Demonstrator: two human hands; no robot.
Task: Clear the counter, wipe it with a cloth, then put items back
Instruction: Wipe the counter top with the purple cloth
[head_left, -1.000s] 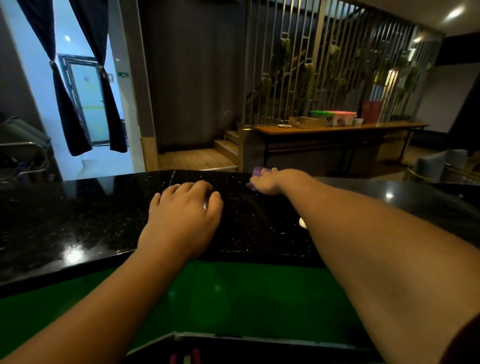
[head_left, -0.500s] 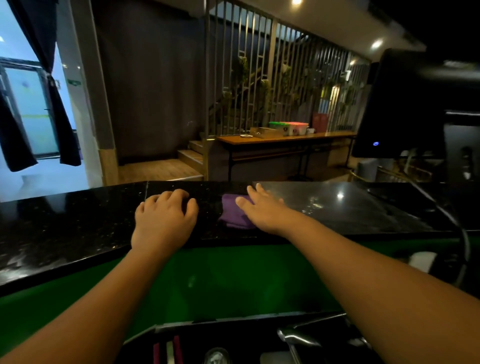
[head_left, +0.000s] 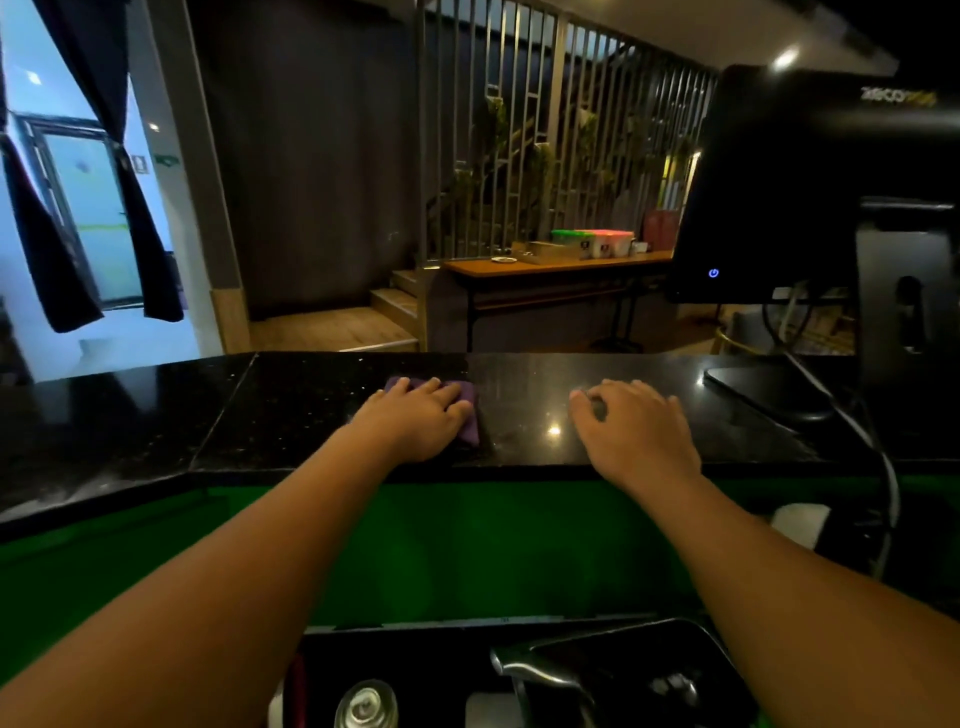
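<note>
The black polished stone counter (head_left: 291, 415) runs across the view in front of me. A purple cloth (head_left: 471, 423) lies flat on it near the middle. My left hand (head_left: 415, 421) presses down on the cloth and covers most of it, so only the far and right edges show. My right hand (head_left: 634, 426) rests palm down on the bare counter to the right of the cloth, fingers slightly spread, holding nothing.
A black monitor (head_left: 810, 182) stands at the right end of the counter on a flat base (head_left: 769, 389), with cables (head_left: 878, 457) hanging over the near edge. Below the green front panel (head_left: 467, 545) a lower shelf holds a can (head_left: 366, 704) and a metal handle (head_left: 540, 670).
The cloth has passed from my right hand to my left. My right hand has moved off it to the right onto bare counter. The view has turned right, bringing the monitor in.
</note>
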